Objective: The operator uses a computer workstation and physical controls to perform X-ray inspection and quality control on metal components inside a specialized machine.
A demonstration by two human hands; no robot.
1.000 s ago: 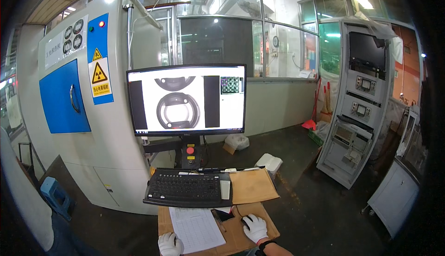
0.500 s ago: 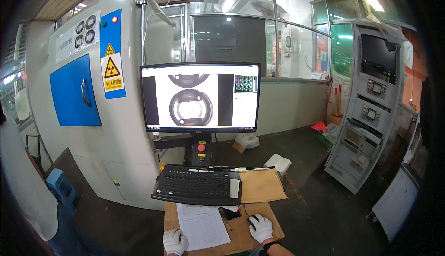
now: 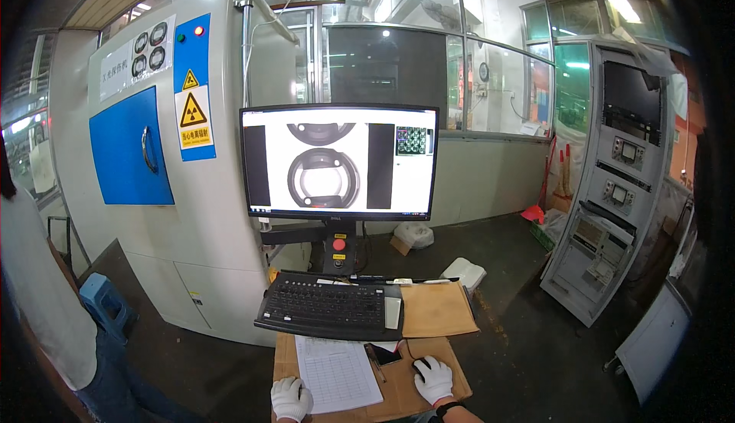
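In the head view, the person's right hand (image 3: pixel 433 379), in a white glove, rests over a black mouse (image 3: pixel 419 366) near the right edge of a brown board (image 3: pixel 402 394). Its fingers are draped round the mouse, only part of which shows. The left hand (image 3: pixel 292 399), also gloved, lies at the board's near left corner, beside the left edge of a printed sheet (image 3: pixel 337 381). Its fingers look drawn together and a little bent; whether anything is under them cannot be told.

Toward the board's far edge lie a dark phone (image 3: pixel 386 353) and a pen (image 3: pixel 377 365), between the sheet and the mouse. Beyond that edge, a keyboard (image 3: pixel 325 303) takes the left part of its tray, with a tan folder (image 3: pixel 438 310) at the tray's right end. Above stands a monitor (image 3: pixel 383 166) showing a grey picture of ring-shaped parts.

The step in hand appears to be viewing that picture and working the screen with the mouse. Any further mouse move would call for a light, steady right hand and clear board to the right; writing on the sheet would call for freeing a hand for the pen.
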